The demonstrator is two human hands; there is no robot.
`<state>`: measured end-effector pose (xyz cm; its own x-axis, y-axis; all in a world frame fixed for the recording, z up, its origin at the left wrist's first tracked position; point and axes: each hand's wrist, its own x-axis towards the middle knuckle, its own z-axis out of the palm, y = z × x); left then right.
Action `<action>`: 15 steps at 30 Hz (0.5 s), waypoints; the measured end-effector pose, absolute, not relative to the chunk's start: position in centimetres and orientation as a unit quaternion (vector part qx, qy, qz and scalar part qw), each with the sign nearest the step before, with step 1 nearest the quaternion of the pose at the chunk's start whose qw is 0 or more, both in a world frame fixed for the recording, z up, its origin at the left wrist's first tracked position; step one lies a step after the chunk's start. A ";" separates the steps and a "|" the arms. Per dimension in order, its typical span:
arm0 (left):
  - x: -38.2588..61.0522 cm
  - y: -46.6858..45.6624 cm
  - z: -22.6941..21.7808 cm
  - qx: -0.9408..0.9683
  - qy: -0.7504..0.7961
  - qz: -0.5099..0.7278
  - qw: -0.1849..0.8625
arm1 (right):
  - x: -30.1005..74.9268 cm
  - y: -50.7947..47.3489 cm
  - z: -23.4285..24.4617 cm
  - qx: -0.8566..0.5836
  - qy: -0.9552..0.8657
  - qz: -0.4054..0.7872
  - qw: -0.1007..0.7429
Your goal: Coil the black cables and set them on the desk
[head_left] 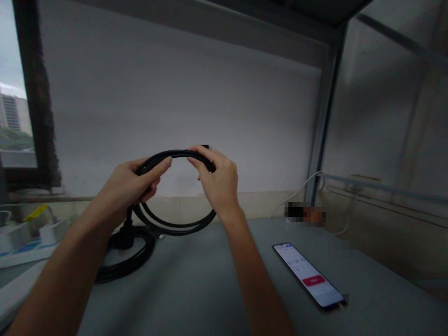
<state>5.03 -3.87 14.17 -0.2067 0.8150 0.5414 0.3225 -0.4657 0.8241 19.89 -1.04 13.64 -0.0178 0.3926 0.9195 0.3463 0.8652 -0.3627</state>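
Fingers of both hands closed on a looped cable (177,153), raised above the table (196,284) with a pale wall behind.

The left hand (135,184) clasps the loop's upper left, thumb laid along the strands; the right hand (219,179) pinches its upper right between thumb and fingertips. The cable is slim, smooth and black, wound in more than one turn into a near-round ring; the strands bunch tightly at the top and separate slightly at the bottom. A small black end (205,146) juts above its upper right, and a black plug (124,235) hangs at its lower left. Below and left of the loop lies a second black coil (131,269); farther left, a white power strip (26,258); to its lower right, a lit phone (308,275).
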 end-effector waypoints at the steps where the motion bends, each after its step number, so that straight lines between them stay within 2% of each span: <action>1: 5.1 -4.0 14.3 0.597 0.473 0.613 0.210 | 19.8 -1.1 13.7 -0.258 -0.715 0.009 0.650; 7: 5.0 -4.3 14.6 0.579 0.460 0.614 0.276 | 19.7 -1.3 13.8 -0.251 -0.723 -0.020 0.643; 15: 4.9 -3.4 14.1 0.575 0.462 0.606 0.298 | 19.6 -0.9 13.5 -0.266 -0.775 -0.025 0.573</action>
